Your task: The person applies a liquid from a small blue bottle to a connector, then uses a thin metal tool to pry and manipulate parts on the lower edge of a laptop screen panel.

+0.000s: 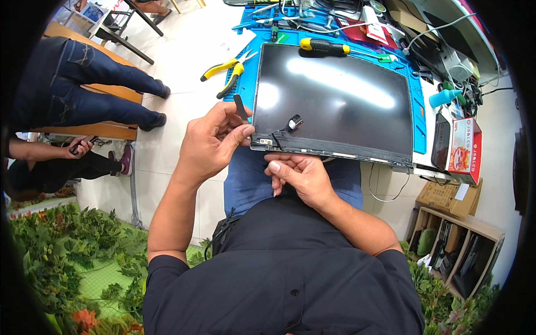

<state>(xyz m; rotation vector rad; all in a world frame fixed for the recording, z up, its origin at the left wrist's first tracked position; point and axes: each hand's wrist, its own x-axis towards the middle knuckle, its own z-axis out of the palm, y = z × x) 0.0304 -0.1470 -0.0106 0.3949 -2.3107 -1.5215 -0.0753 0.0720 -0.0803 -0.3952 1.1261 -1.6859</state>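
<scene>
The head camera looks down on a bare laptop screen panel, lying face up on a blue repair mat with its near edge jutting out over the person's thighs. From where I stand, the left hand is at the panel's near left corner, thumb and forefinger drawn together there; a dark flat strip sticks up from that grip, though I can't tell whether it is a pry tool. The right hand sits at the panel's near edge, fingers loosely curled with the thumb over them; whether they pinch anything, I can't see. A small black cable connector rests on the panel, close to that left corner. A yellow-and-black screwdriver lies along the panel's far edge, and yellow-handled pliers sit just left of it.

To my eye this is careful edge work. I'd keep the strip low and shallow, work outward from the corner in small moves, support the overhanging edge from below so the glass doesn't flex, and leave slack in the little cable.
</scene>
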